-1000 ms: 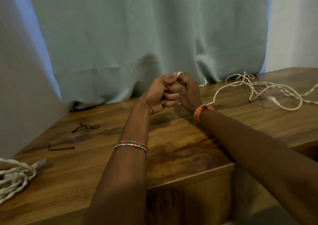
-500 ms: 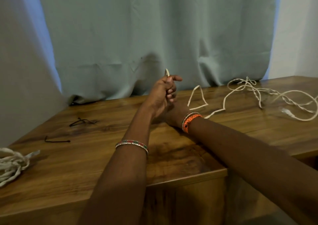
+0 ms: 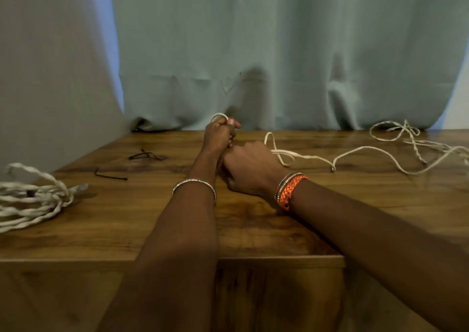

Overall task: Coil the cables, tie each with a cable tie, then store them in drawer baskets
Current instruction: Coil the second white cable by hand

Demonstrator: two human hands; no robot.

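Near the middle of the wooden table [image 3: 253, 225], both my hands met over the start of a coil. My left hand [image 3: 220, 135] stood upright with its fingers curled shut, pinching a small loop of the white cable [image 3: 365, 151] that poked out above the knuckles. My right hand [image 3: 250, 170] lay just beside and below it, touching its wrist, fingers curled under; I could not tell from this view whether it gripped the cable, though the strand ran out from beneath it toward the right.

From there the cable trailed loose across the far right of the table, ending in a tangle by the curtain [image 3: 279, 52]. A second bundle of twisted white cord [image 3: 33, 197] lay at the near left edge, gathered but seemingly untied. Two dark cable ties [image 3: 110, 175] rested on the far left of the table, well apart from my hands. No drawer basket was in view.

I judged the coiling had barely begun. To do it well, I reckoned the left hand should keep the first loop steady while the right fed even turns of matching size, drawing the strand slowly so the far tangle loosened rather than knotted. Pulling hard risked tightening that snarl.
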